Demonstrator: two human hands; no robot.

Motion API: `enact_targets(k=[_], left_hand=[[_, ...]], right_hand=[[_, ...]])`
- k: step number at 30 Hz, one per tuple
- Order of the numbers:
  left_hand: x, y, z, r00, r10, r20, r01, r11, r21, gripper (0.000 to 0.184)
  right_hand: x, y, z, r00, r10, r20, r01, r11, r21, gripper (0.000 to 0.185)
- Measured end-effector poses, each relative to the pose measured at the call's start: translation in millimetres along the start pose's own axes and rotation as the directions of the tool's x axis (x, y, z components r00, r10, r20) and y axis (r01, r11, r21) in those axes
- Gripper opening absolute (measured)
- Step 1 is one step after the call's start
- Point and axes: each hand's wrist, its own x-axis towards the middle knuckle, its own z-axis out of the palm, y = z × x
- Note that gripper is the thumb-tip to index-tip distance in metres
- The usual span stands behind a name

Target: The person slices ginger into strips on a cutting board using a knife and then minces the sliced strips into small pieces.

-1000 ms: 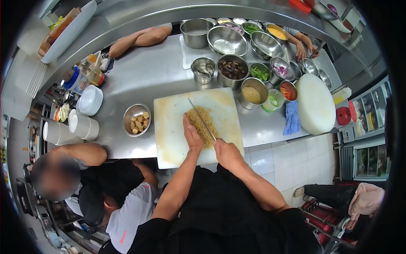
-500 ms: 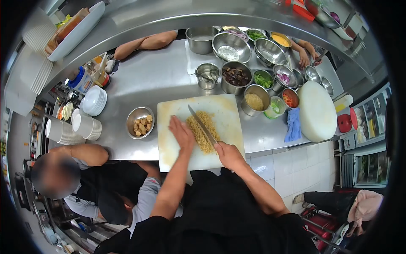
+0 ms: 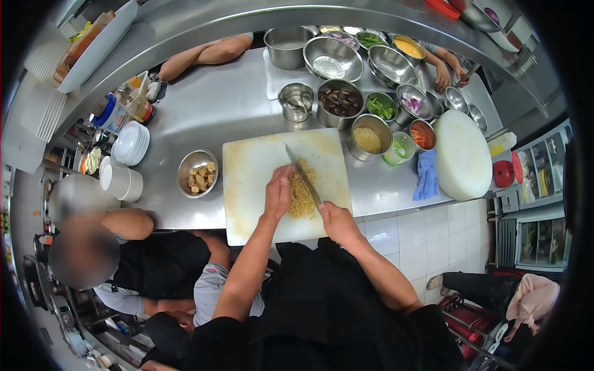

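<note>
My right hand [image 3: 340, 222] is closed around the handle of a kitchen knife [image 3: 304, 177], whose blade points away from me and lies across a heap of finely chopped yellowish food [image 3: 302, 201]. Against the heap's left side rests my left hand [image 3: 278, 190], edge down, fingers stretched and close together, holding nothing. Both are over a white cutting board [image 3: 247, 179] with yellowish stains. To the board's left stands a metal bowl [image 3: 182, 179] of knobbly tan chunks that look like ginger [image 3: 201, 178].
Right of the board are a metal pot of minced food [image 3: 369, 140], a blue cloth [image 3: 425, 176] and a round white board [image 3: 463, 154]. Behind stand several metal bowls and pots. White bowls [image 3: 130, 143] are stacked left. Co-workers' arms [image 3: 207, 55] rest across the table; another person [image 3: 167, 266] is close on my left.
My left hand has moved right and turned onto its edge against the chopped heap, which is now narrower. The knife has shifted slightly and stays in my right hand. The view has tilted a little.
</note>
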Motion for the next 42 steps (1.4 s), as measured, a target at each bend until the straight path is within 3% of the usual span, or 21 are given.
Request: enact_targets(k=[1,4,6,10,14,18,19,21,23,24,25,27,28,29,31,32,36,37,38,42], left_hand=[[-4.6,-3.4,1.9,1.0,-0.002,-0.007,0.002,1.0,0.0,0.052],[-19.8,-14.6,6.8,0.935,-0.157,-0.318,0.151,0.988,-0.044,0.055],[-26.5,-17.6,12.9,0.914,-0.151,-0.377,0.124,0.988,-0.095,0.055],[-29.4,-20.6,21.5,0.888,-0.131,-0.441,0.074,0.987,-0.144,0.058],[-30.7,-21.6,25.4,0.868,-0.136,-0.478,0.059,0.983,-0.172,0.062],[-31.7,-15.7,21.1,0.866,-0.131,-0.483,0.082,0.989,-0.121,0.062],[-38.5,-18.0,21.4,0.878,-0.112,-0.466,0.091,0.994,-0.066,0.061],[-52.3,-14.3,14.3,0.896,-0.116,-0.429,0.087,0.992,-0.088,0.068],[-66.8,15.4,4.0,0.996,-0.013,-0.092,0.044,0.937,0.346,0.087],[-68.5,27.7,4.2,0.997,0.069,0.028,-0.075,0.889,0.451,0.098],[-67.3,36.4,9.3,0.998,0.06,0.029,-0.067,0.888,0.455,0.098],[-59.6,49.9,27.0,0.965,-0.083,0.25,-0.115,0.722,0.682,0.096],[-53.6,40.5,36.4,0.99,-0.011,0.139,-0.092,0.7,0.708,0.083],[-45.9,28.8,38.8,0.991,-0.019,0.132,-0.082,0.693,0.716,0.083],[-26.4,14.3,34.8,0.999,0.001,-0.04,0.032,0.575,0.817,0.069],[-21.8,12.0,28.8,0.995,-0.001,-0.098,0.075,0.655,0.752,0.056],[-23.0,-6.2,12.7,0.956,0.037,-0.29,0.148,0.793,0.591,0.048],[-27.1,-10.7,14.6,0.917,-0.004,-0.399,0.204,0.863,0.461,0.044],[-32.4,-15.4,16.3,0.866,-0.058,-0.497,0.244,0.917,0.317,0.04],[-38.5,0.8,25.8,0.812,-0.097,-0.575,0.262,0.942,0.211,0.046]], right_hand=[[2.7,-2.7,3.6,0.998,0.033,0.048,-0.031,0.999,-0.043,0.035],[-4.1,-13.3,2.3,0.998,0.007,0.07,-0.004,0.999,-0.04,0.036],[-8.3,-20.3,6.7,0.999,-0.034,0.041,0.036,0.999,-0.04,0.034],[3.7,-21.9,19.6,0.995,-0.073,0.066,0.083,0.984,-0.156,0.032],[-4.9,-33.9,13.7,0.996,-0.032,0.089,0.044,0.991,-0.13,0.032],[17.1,-6.9,35.6,0.991,-0.097,0.097,0.113,0.978,-0.176,0.036],[20.1,-6.2,25.0,0.99,-0.09,0.107,0.108,0.979,-0.176,0.036],[30.2,-1.5,-7.3,0.968,-0.081,0.236,0.073,0.996,0.043,0.038],[26.9,6.7,-31.6,0.966,-0.085,0.243,0.077,0.996,0.043,0.039],[24.7,4.4,-45.0,0.966,-0.039,0.256,0.023,0.998,0.066,0.038],[25.9,3.6,-54.9,0.964,0.002,0.266,-0.027,0.996,0.09,0.038],[31.3,12.1,-61.3,0.963,-0.026,0.267,0.006,0.997,0.078,0.038],[34.6,19.6,-59.6,0.963,0.013,0.268,-0.039,0.995,0.09,0.037],[36.4,25.8,-57.3,0.96,0.053,0.273,-0.083,0.992,0.1,0.037],[34.6,30.0,-54.4,0.958,0.05,0.284,-0.085,0.99,0.114,0.036],[31.0,29.0,-54.9,0.962,0.02,0.272,-0.055,0.991,0.121,0.036],[18.1,37.4,-27.9,0.972,-0.119,0.203,0.112,0.993,0.045,0.035],[19.7,40.1,-16.1,0.972,-0.179,0.154,0.183,0.983,-0.011,0.034],[26.2,43.1,-7.6,0.966,-0.129,0.225,0.151,0.985,-0.083,0.035],[12.6,8.1,-12.4,0.965,-0.105,0.24,0.129,0.988,-0.087,0.035]])
